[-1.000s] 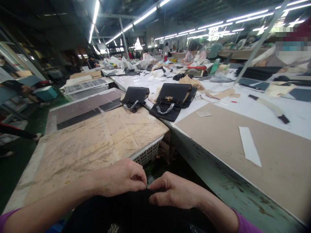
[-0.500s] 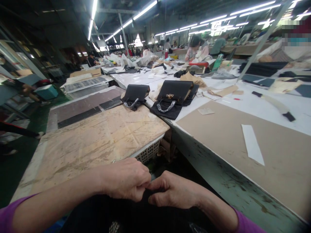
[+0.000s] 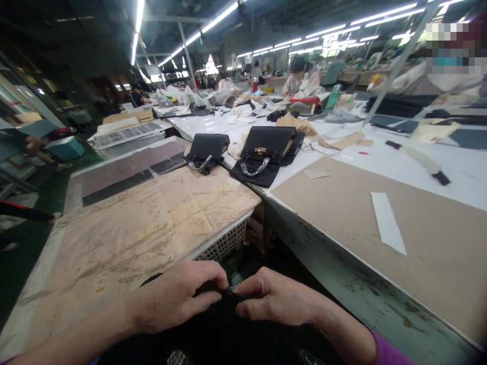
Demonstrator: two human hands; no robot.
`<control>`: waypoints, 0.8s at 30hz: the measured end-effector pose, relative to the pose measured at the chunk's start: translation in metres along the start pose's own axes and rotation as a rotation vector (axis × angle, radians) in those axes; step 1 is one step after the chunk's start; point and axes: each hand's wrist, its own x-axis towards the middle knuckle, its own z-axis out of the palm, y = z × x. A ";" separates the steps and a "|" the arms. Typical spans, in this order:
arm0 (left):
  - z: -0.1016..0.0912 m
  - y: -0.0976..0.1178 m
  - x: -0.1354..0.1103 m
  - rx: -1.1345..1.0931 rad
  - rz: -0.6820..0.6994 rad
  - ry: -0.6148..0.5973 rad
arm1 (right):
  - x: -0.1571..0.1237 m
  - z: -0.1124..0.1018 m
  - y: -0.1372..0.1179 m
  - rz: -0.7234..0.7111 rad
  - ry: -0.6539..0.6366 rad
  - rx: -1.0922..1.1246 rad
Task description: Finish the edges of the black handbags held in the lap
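Note:
A black piece of material [image 3: 224,329] lies in my lap at the bottom of the view. My left hand [image 3: 178,296] is closed, its fingers curled over the top edge of the black piece. My right hand [image 3: 276,299] is closed too, pinching the same edge just to the right. The fingertips of both hands meet near the middle. Further up, two black handbags with wrapped handles stand on the tables: a smaller handbag [image 3: 207,150] on the left and a bigger handbag [image 3: 264,154] with a gold clasp on the right.
A stained paper-covered table [image 3: 144,223] lies ahead to the left, over a white plastic basket [image 3: 224,243]. To the right runs a long white worktable [image 3: 418,167] with a brown cardboard sheet [image 3: 342,203] and a white paper strip [image 3: 388,222]. Other people work at far tables.
My left hand has slid lower and leftward along the black piece's edge and now curls over it. The right hand has barely moved. The view shifted slightly.

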 end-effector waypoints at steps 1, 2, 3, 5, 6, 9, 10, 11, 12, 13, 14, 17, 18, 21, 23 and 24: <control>0.003 -0.002 -0.001 0.011 0.044 0.015 | 0.000 0.000 0.001 -0.004 0.001 -0.004; 0.007 -0.003 -0.002 0.019 0.096 0.027 | 0.000 0.000 0.002 -0.009 0.001 -0.010; 0.010 -0.004 -0.002 0.028 0.148 0.040 | 0.000 0.000 0.002 -0.016 0.001 -0.016; 0.014 -0.005 -0.002 0.057 0.228 0.062 | 0.001 0.000 0.003 -0.034 0.002 -0.029; 0.015 -0.006 -0.002 0.080 0.255 0.071 | 0.001 0.000 0.003 -0.042 0.004 -0.031; 0.017 -0.007 -0.002 0.156 0.310 0.109 | 0.002 0.001 0.004 -0.043 0.008 -0.034; 0.018 -0.008 -0.002 0.170 0.324 0.121 | 0.003 0.001 0.004 -0.040 0.009 -0.033; 0.019 -0.009 -0.002 0.179 0.338 0.137 | 0.003 0.001 0.004 -0.038 0.009 -0.032; 0.020 -0.011 -0.002 0.182 0.352 0.156 | 0.003 0.001 0.005 -0.037 0.009 -0.031; 0.021 -0.013 -0.002 0.180 0.366 0.171 | 0.004 0.001 0.005 -0.035 0.010 -0.029; 0.022 -0.014 -0.002 0.173 0.377 0.180 | 0.004 0.001 0.005 -0.033 0.010 -0.025; 0.025 -0.016 -0.003 0.137 0.389 0.201 | 0.004 0.001 0.006 -0.028 0.012 -0.017; 0.025 -0.016 -0.003 0.119 0.389 0.203 | 0.004 0.001 0.006 -0.027 0.013 -0.014; 0.024 -0.014 -0.003 0.076 0.364 0.197 | 0.003 0.001 0.005 -0.021 0.013 -0.013; 0.024 -0.013 -0.002 0.059 0.342 0.188 | 0.003 0.001 0.005 -0.014 0.012 -0.009; 0.024 -0.013 -0.003 0.053 0.336 0.188 | 0.003 0.001 0.005 -0.012 0.010 -0.007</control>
